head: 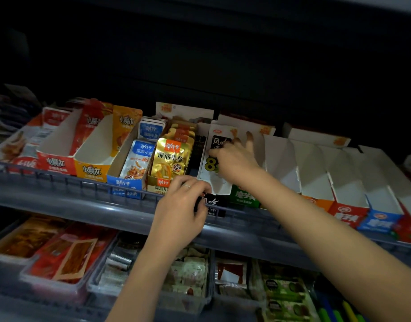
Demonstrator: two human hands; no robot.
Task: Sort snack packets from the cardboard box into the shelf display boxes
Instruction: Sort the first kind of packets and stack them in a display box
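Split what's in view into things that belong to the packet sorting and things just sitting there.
In the job:
white-and-black packet, held by the right hand
black display box, gripped at its front by the left hand
empty display boxes to the right

Just sitting there:
gold fish packets
blue fish packets
red packets on the lower shelf

Left arm: bare, rising from the lower middle, wrist straight.
Left grip (181, 210): back facing the camera, a thin ring on one finger, fingers curled and pinching a black printed cardboard box front (211, 203).
Right arm: bare, stretched in from the lower right, higher than the left.
Right grip (234, 161): palm down, thumb and bent fingers holding a white printed packet (210, 166), forefinger stretched forward.
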